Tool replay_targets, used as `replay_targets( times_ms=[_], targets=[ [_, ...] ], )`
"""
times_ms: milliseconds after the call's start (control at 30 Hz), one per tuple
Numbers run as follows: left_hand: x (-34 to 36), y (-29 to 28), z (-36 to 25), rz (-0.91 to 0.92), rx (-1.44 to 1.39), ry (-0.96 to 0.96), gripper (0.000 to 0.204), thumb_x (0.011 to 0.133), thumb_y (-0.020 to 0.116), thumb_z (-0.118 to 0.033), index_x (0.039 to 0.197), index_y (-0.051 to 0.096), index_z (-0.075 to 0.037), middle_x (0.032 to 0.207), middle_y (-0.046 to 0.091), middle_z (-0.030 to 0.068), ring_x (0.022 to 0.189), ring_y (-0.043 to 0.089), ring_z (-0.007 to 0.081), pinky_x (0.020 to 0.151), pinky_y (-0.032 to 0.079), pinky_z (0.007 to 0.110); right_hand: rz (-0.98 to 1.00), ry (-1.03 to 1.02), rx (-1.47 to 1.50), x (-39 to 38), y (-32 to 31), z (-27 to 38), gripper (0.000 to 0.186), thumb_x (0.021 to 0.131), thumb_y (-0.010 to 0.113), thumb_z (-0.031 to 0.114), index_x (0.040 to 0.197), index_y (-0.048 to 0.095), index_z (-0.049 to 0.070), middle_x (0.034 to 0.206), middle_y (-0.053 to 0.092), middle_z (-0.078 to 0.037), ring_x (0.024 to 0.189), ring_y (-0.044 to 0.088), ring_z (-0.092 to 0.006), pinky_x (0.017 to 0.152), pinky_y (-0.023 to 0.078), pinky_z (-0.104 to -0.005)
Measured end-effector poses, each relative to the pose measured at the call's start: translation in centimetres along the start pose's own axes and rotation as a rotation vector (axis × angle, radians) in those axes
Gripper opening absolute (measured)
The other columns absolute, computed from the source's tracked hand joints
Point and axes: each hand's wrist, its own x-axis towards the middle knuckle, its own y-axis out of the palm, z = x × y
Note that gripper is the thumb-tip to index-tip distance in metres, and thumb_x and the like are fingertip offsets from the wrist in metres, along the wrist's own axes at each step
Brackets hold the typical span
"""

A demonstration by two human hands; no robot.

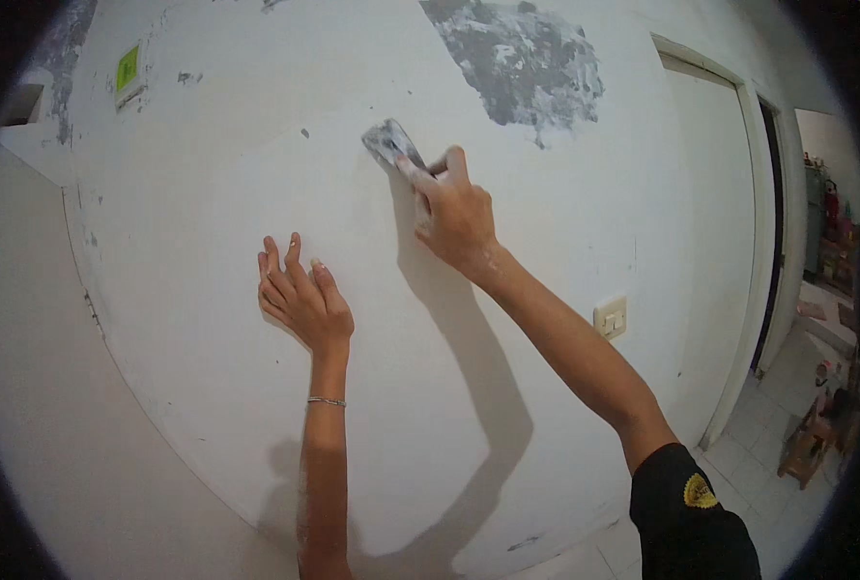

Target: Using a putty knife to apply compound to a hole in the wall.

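Right hand [456, 215] clenched on the flat grey metal putty knife [391, 145] pressed to the white plastered wall [208, 193] at upper centre; left hand [302, 298] spread flat, released; judged best: shallow blade angle, steady pressure.

One label shows: a small green sticker [127, 68] on the white wall, far up and to the left of the left hand [300, 300] and well apart from it. It is roughly rectangular, bright yellow-green, and sits on a pale rectangular plate that is tilted slightly; any marks on it are too small to make out. It lies even farther to the left of the right hand [454, 213], a little above that hand's level. A yellow round badge [700, 491] sits on the black sleeve, well below and to the right of the right hand, near the shoulder. No packages, signs or screens can be made out.
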Motion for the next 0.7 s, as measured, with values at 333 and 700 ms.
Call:
replay_targets(
  times_ms=[333, 700],
  targets=[
    [0.1, 0.2, 0.0, -0.004, 0.037, 0.006, 0.045, 0.108, 0.040, -0.031, 0.148, 0.053, -0.014, 0.164, 0.037, 0.0103, 0.151, 0.028, 0.0312, 0.121, 0.016, 0.051, 0.317, 0.106, 0.029, -15.7, -4.2, 2.6, 0.090, 0.075, 0.074, 0.004, 0.157, 0.043, 0.024, 0.113, 0.050, -0.018, 0.079, 0.062, -0.0291, 0.058, 0.058, -0.0388],
    [0.0, 0.1, 0.1, 0.004, -0.017, -0.019, 0.045, 0.108, 0.037, -0.029, 0.148, 0.053, -0.017, 0.163, 0.038, 0.0091, 0.151, 0.029, 0.0298, 0.121, 0.015, 0.051, 0.218, 0.102, 0.039, -6.2, -1.3, 1.9, 0.075, 0.078, 0.074, 0.008, 0.149, 0.051, 0.017, 0.115, 0.048, -0.019, 0.078, 0.064, -0.0344, 0.064, 0.058, -0.0456]
  ],
)
